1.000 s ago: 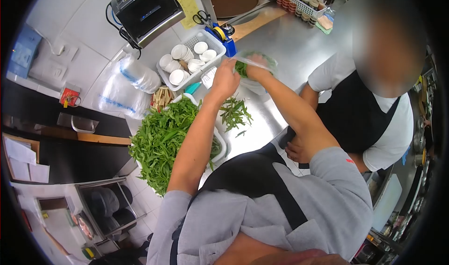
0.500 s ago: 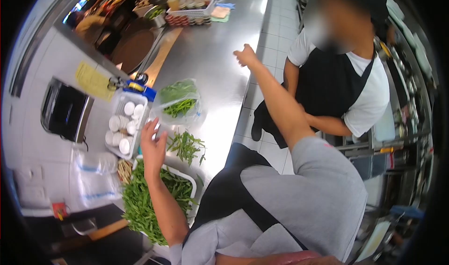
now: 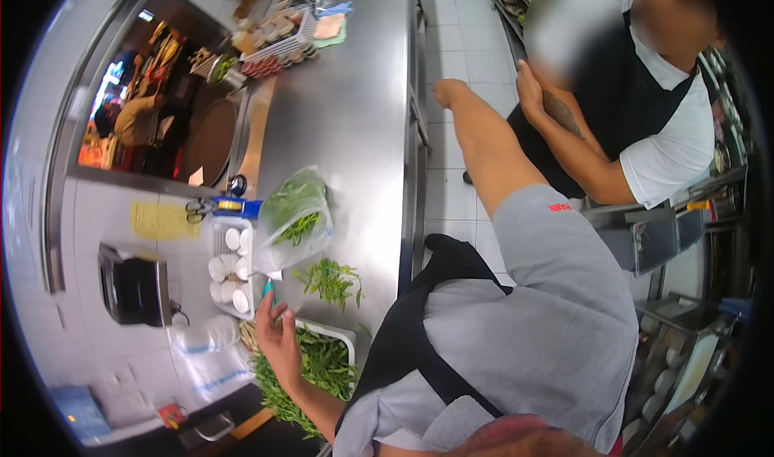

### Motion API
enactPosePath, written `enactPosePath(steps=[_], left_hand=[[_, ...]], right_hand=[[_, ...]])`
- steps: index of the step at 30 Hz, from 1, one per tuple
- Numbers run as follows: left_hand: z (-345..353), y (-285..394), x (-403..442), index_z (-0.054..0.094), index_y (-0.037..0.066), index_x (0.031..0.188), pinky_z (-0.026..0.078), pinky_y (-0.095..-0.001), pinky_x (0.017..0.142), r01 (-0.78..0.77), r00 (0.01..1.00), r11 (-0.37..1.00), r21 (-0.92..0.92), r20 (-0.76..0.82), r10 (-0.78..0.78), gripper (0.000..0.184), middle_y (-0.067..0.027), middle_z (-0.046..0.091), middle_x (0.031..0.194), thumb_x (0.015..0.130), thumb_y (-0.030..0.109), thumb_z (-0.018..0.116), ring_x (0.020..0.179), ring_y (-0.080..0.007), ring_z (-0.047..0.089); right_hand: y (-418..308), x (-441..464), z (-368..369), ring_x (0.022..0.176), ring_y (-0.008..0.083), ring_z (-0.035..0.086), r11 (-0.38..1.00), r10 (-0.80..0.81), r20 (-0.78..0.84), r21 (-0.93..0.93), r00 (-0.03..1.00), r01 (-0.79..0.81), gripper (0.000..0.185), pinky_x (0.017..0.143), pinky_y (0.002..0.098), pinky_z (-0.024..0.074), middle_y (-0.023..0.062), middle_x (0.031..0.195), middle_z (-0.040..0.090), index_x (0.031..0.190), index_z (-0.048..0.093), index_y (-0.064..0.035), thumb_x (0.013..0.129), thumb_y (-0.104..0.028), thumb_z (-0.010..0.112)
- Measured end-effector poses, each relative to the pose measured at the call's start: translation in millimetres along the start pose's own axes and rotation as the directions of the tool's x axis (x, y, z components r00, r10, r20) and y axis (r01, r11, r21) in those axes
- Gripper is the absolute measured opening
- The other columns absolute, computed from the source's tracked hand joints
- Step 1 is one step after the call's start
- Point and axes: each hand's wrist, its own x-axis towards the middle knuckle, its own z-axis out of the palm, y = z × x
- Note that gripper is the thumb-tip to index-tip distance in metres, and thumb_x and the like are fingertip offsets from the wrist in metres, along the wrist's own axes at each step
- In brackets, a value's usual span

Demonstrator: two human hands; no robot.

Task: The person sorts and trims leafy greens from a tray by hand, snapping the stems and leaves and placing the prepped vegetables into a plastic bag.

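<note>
My left hand [image 3: 278,340] hovers over the edge of a white tub [image 3: 353,346] heaped with green leaf stalks [image 3: 322,364]. Its fingers are apart and hold nothing I can see. Close to the fingertips is a small teal thing [image 3: 268,288], partly hidden by the hand. Loose green sprigs [image 3: 330,281] lie on the steel counter [image 3: 355,135]. Beyond them rests a clear plastic bag [image 3: 298,215] with greens inside. My right hand [image 3: 450,93] is stretched out over the aisle, away from the counter, its fingers curled in with nothing showing in them.
A person [image 3: 597,94] in a black apron stands across the aisle on the right. White basket [image 3: 219,235] holds small white cups, beside scissors [image 3: 199,209] and blue tape dispenser [image 3: 250,209]. A condiment rack [image 3: 282,42] stands at the far end, by the pass-through window.
The view has swung right. My right hand's extended fingers have curled in. My left hand stays near the tub, fingers still apart. The other person has raised a hand.
</note>
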Motion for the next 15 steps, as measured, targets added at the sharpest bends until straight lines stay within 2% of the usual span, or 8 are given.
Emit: enactPosePath(steps=[2, 5, 8, 11, 13, 14, 15], left_hand=[[17, 9, 15, 0.051, -0.001, 0.144, 0.050, -0.0318, 0.097, 0.030, 0.999, 0.999, -0.013, 0.033, -0.030, 0.049, -0.0140, 0.055, 0.143, 0.098, 0.005, 0.065, 0.112, -0.0202, 0.062], [45, 21, 35, 0.052, 0.001, 0.144, 0.050, -0.0336, 0.096, 0.042, 0.995, 0.999, 0.018, 0.088, -0.043, 0.047, -0.0134, 0.052, 0.144, 0.098, 0.004, 0.064, 0.112, -0.0224, 0.062], [78, 41, 50, 0.052, 0.001, 0.144, 0.051, -0.0326, 0.095, 0.084, 0.983, 0.996, 0.024, 0.165, -0.086, 0.048, -0.0129, 0.052, 0.143, 0.098, 0.004, 0.065, 0.111, -0.0219, 0.062], [102, 54, 56, 0.053, 0.002, 0.144, 0.051, -0.0311, 0.093, 0.080, 0.969, 0.997, 0.016, 0.232, -0.082, 0.048, -0.0121, 0.052, 0.142, 0.097, 0.003, 0.065, 0.111, -0.0206, 0.062], [112, 60, 52, 0.053, 0.002, 0.144, 0.051, -0.0306, 0.092, 0.074, 0.963, 0.997, 0.006, 0.258, -0.073, 0.049, -0.0120, 0.052, 0.142, 0.097, 0.003, 0.066, 0.111, -0.0199, 0.063], [116, 61, 49, 0.053, 0.002, 0.144, 0.051, -0.0303, 0.091, 0.070, 0.962, 0.998, -0.003, 0.266, -0.066, 0.049, -0.0120, 0.052, 0.142, 0.097, 0.003, 0.066, 0.110, -0.0195, 0.063], [119, 61, 45, 0.053, 0.002, 0.144, 0.051, -0.0301, 0.091, 0.064, 0.960, 0.998, -0.013, 0.275, -0.058, 0.049, -0.0119, 0.052, 0.142, 0.097, 0.003, 0.066, 0.110, -0.0190, 0.063]], right_hand=[[4, 24, -2, 0.105, 0.0340, 0.069, 0.979, 0.159, 0.183, 0.099, 0.970, -0.179, 0.052, 0.083, 0.0471, 0.0587, 0.0111, 0.127, 0.069, 0.131, 0.064, -0.0059, 0.080, -0.005, 0.074], [26, 66, 21, 0.110, 0.0337, 0.068, 0.972, 0.122, 0.129, 0.186, 0.984, -0.145, 0.044, 0.084, 0.0468, 0.0582, 0.0119, 0.130, 0.068, 0.125, 0.068, -0.0056, 0.081, -0.002, 0.068], [40, 59, 35, 0.104, 0.0344, 0.070, 0.907, 0.161, -0.010, 0.396, 0.987, -0.144, 0.042, 0.081, 0.0473, 0.0578, 0.0163, 0.119, 0.072, 0.120, 0.071, -0.0046, 0.079, 0.000, 0.063], [50, 85, 106, 0.109, 0.0367, 0.070, 0.938, 0.122, 0.085, 0.315, 0.989, -0.142, 0.030, 0.090, 0.0466, 0.0571, 0.0195, 0.115, 0.073, 0.106, 0.077, -0.0051, 0.083, -0.004, 0.058], [56, 68, 201, 0.112, 0.0389, 0.068, 0.865, 0.186, 0.091, 0.456, 0.978, -0.207, 0.029, 0.091, 0.0491, 0.0562, 0.0201, 0.118, 0.071, 0.107, 0.077, -0.0060, 0.083, -0.008, 0.061], [80, 87, 290, 0.103, 0.0385, 0.070, 0.968, 0.004, 0.265, 0.241, 0.964, -0.071, 0.025, 0.077, 0.0533, 0.0554, 0.0235, 0.108, 0.073, 0.090, 0.077, 0.0010, 0.067, -0.002, 0.069], [52, -19, 239, 0.108, 0.0415, 0.068, 0.898, 0.120, 0.347, 0.363, 0.930, -0.251, 0.030, 0.086, 0.0566, 0.0535, 0.0250, 0.114, 0.071, 0.097, 0.077, 0.0001, 0.068, -0.002, 0.071]])
